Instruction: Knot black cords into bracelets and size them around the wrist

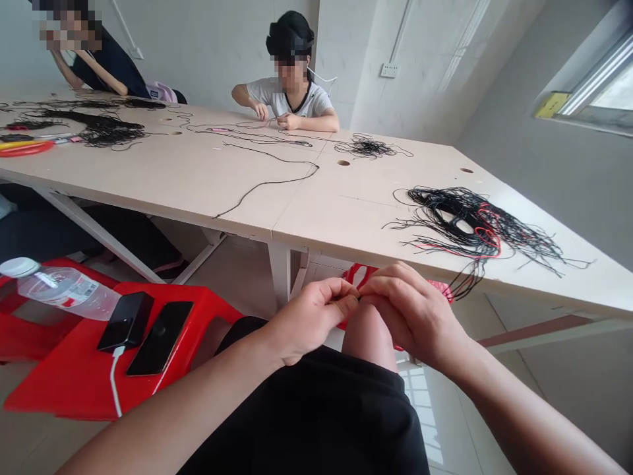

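Just above my raised knee, my left hand (319, 313) and my right hand (413, 307) meet with their fingertips pinched close together. A small dark bit of black cord (359, 297) shows between the fingertips; most of it is hidden by the fingers. Both hands are closed on it. Beyond my right hand, a bundle of black cords (435, 211) with a red cord (487, 234) among them lies on the table, its ends hanging over the front edge. To the left, a single black cord (277, 181) curves across the tabletop.
The light wooden table (198, 185) spans the view. Across it a person (301, 99) handles cord; another person (116, 72) sits far left. Cord piles (368, 146) and scissors with orange handles (27, 149) lie there. A red stool (64, 376) holds a phone (161, 336), power bank (126, 323) and bottle (69, 287).
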Demonstrator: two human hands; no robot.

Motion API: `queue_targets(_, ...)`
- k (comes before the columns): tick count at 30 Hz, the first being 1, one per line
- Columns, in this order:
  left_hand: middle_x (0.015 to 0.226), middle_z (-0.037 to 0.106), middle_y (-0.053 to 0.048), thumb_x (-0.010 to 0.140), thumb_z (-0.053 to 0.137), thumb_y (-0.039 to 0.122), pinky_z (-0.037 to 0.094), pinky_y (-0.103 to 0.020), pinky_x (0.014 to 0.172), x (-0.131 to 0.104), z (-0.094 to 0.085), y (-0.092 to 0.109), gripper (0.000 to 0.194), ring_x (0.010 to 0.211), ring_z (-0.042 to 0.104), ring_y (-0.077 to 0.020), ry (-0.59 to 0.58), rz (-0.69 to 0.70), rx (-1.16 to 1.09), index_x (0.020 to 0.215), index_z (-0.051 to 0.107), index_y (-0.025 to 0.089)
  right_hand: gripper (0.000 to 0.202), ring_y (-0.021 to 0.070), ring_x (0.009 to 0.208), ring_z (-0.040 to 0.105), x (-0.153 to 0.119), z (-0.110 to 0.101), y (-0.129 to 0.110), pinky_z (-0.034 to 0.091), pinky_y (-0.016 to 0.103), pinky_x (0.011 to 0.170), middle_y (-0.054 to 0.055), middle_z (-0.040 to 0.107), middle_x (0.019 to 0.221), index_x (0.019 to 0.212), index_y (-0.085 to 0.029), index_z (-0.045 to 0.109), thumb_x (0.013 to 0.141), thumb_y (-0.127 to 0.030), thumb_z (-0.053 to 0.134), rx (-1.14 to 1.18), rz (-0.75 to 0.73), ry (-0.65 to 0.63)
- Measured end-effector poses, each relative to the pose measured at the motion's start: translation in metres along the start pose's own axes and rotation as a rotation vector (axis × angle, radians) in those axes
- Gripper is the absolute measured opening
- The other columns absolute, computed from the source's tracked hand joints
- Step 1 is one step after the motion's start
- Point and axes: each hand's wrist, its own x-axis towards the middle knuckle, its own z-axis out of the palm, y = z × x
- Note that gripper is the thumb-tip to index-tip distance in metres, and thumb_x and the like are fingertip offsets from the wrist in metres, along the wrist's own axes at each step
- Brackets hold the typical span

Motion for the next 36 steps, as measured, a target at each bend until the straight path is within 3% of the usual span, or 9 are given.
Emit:
queue_targets(5, 0.077, 0.058, -0.001, 0.077, 0.069, 0.023, 0.043, -0.021, 0.064, 0.004, -0.001, 0.007, 0.007, 0.068, 0.052, -0.0093, 0.021, -0.013, -0.428, 0.076, 0.067, 0.016, 0.010, 0.0149, 0.075, 0.063, -0.002, 0.020, -0.009, 0.054, 0.028, 0.064, 0.005, 0.065, 0.086, 0.097, -0.022, 0.057, 0.087, -0.021, 0.058, 0.264, 0.414, 0.280)
queue_targets(10, 0.077, 0.058, -0.003, 0.077, 0.067, 0.016, 0.048, -0.022, 0.071, 0.008, 0.001, 0.007, 0.006, 0.076, 0.056, -0.0120, 0.043, -0.017, -0.535, 0.072, 0.067, 0.014, 0.025, 0.0132, 0.069, 0.061, -0.006, 0.050, -0.020, 0.052, 0.026, 0.061, 0.003, 0.068, 0.085, 0.098, -0.022, 0.061, 0.077, -0.033, 0.070, 0.524, 0.691, 0.259)
queue_targets(14, 0.082, 0.059, -0.004, 0.082, 0.057, 0.009, 0.048, -0.023, 0.073, 0.006, 0.002, 0.009, 0.016, 0.077, 0.055, -0.0110, 0.181, -0.049, -0.545, 0.068, 0.066, 0.011, 0.010, 0.0125, 0.072, 0.060, -0.009, 0.055, -0.021, 0.049, 0.024, 0.063, 0.001, 0.064, 0.077, 0.083, -0.020, 0.061, 0.083, -0.030, 0.063, 0.642, 0.698, 0.215)
queue_targets(18, 0.088, 0.060, -0.003, 0.081, 0.059, 0.012, 0.046, -0.022, 0.065, 0.005, -0.008, 0.013, 0.014, 0.077, 0.054, -0.0111, 0.254, -0.039, -0.431, 0.069, 0.065, 0.013, 0.016, 0.0108, 0.065, 0.059, -0.015, 0.036, -0.016, 0.049, 0.023, 0.059, 0.000, 0.062, 0.073, 0.084, -0.019, 0.055, 0.088, -0.035, 0.054, 0.807, 0.727, 0.083)
queue_targets(21, 0.091, 0.060, -0.003, 0.077, 0.064, 0.016, 0.040, -0.020, 0.060, 0.009, -0.020, 0.015, 0.005, 0.078, 0.052, -0.0109, 0.335, -0.025, -0.246, 0.072, 0.067, 0.014, 0.012, 0.0098, 0.063, 0.056, -0.018, 0.009, -0.010, 0.046, 0.021, 0.055, 0.000, 0.060, 0.071, 0.082, -0.018, 0.057, 0.088, -0.028, 0.055, 0.566, 0.621, -0.050)
queue_targets(25, 0.085, 0.061, -0.004, 0.077, 0.066, 0.025, 0.035, -0.019, 0.059, 0.017, -0.025, 0.011, 0.012, 0.077, 0.049, -0.0115, 0.402, -0.005, 0.163, 0.071, 0.066, 0.015, 0.010, 0.0097, 0.063, 0.054, -0.005, -0.035, -0.005, 0.044, 0.021, 0.056, 0.002, 0.060, 0.070, 0.083, -0.015, 0.064, 0.087, -0.018, 0.056, 0.073, 0.264, -0.180)
queue_targets(31, 0.069, 0.058, -0.001, 0.079, 0.061, 0.035, 0.036, -0.023, 0.063, 0.007, -0.001, 0.006, 0.021, 0.069, 0.047, -0.0129, 0.118, -0.057, 0.530, 0.070, 0.063, 0.017, 0.014, 0.0077, 0.060, 0.053, 0.057, -0.078, 0.001, 0.041, 0.024, 0.057, -0.002, 0.061, 0.066, 0.072, -0.018, 0.068, 0.083, -0.023, 0.062, -0.203, 0.071, -0.326)
queue_targets(34, 0.070, 0.058, 0.000, 0.077, 0.065, 0.038, 0.038, -0.021, 0.061, -0.006, 0.014, 0.011, 0.020, 0.065, 0.046, -0.0108, -0.038, -0.039, 0.335, 0.072, 0.064, 0.018, 0.008, 0.0040, 0.059, 0.050, 0.077, -0.064, 0.016, 0.040, 0.021, 0.058, -0.007, 0.061, 0.063, 0.072, -0.017, 0.069, 0.077, -0.023, 0.067, -0.069, 0.225, -0.340)
queue_targets(36, 0.073, 0.057, 0.000, 0.074, 0.070, 0.034, 0.039, -0.019, 0.060, -0.012, 0.019, 0.015, 0.016, 0.064, 0.045, -0.0092, -0.033, -0.045, 0.147, 0.073, 0.065, 0.018, 0.011, 0.0032, 0.056, 0.047, 0.074, -0.041, 0.028, 0.039, 0.020, 0.055, -0.008, 0.059, 0.060, 0.072, -0.014, 0.068, 0.075, -0.025, 0.069, 0.135, 0.332, -0.309)
